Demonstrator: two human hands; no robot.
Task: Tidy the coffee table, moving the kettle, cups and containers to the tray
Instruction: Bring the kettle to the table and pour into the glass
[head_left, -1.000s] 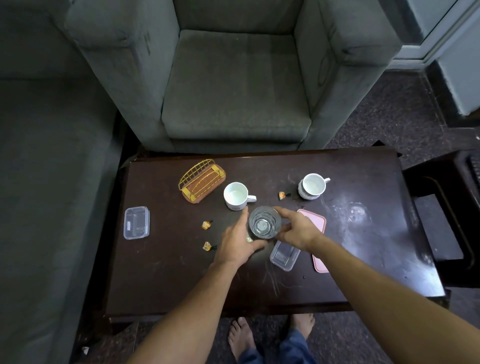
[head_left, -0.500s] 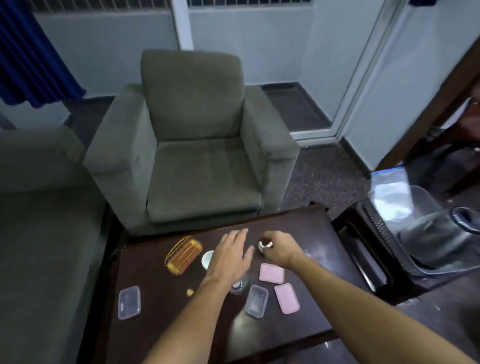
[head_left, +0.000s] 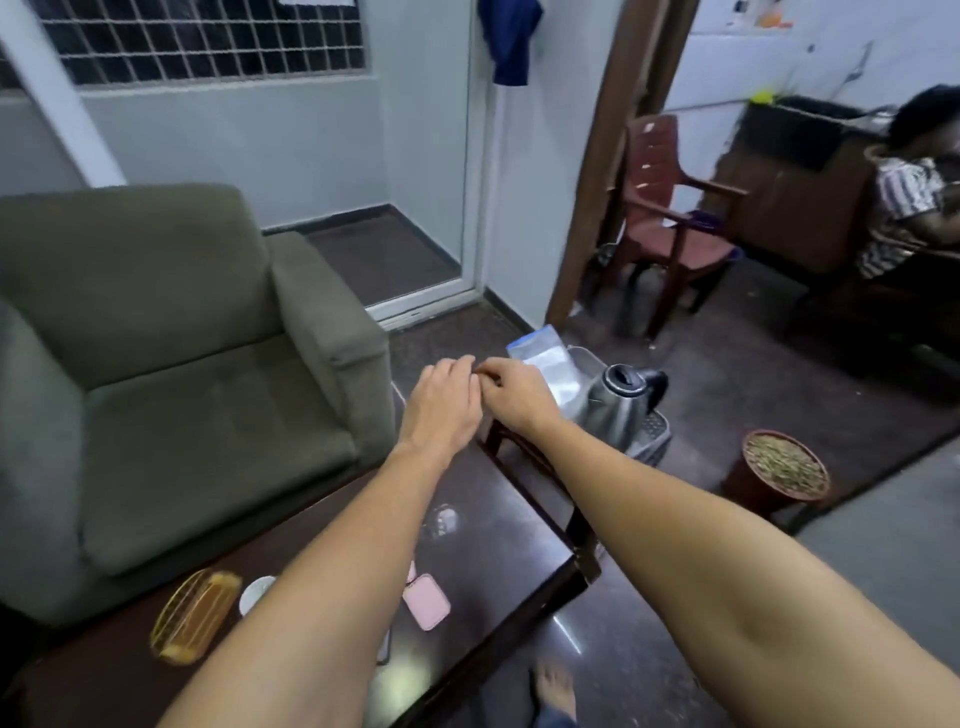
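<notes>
My left hand (head_left: 441, 400) and my right hand (head_left: 514, 397) reach out side by side, touching, past the right end of the dark coffee table (head_left: 498, 545). The right hand's fingers curl downward; whatever either hand holds is hidden. Just right of them a steel kettle (head_left: 621, 400) with a black handle stands on a black ribbed tray (head_left: 652, 434), beside a clear container with a blue lid (head_left: 545, 364). On the table, a white cup (head_left: 257, 592) peeks out from under my left forearm, near a pink lid (head_left: 426, 600) and a gold wire basket (head_left: 195, 616).
A grey-green armchair (head_left: 182, 389) stands behind the table on the left. A potted plant (head_left: 784, 467) sits on the floor to the right, a red plastic chair (head_left: 670, 223) beyond it. A person (head_left: 909, 208) sits at the far right. My bare foot (head_left: 556, 686) is below.
The view swung up and right. Both hands left the glass at the table's middle and moved out past the right end, close to the kettle; the right hand had pinched a white cup.
</notes>
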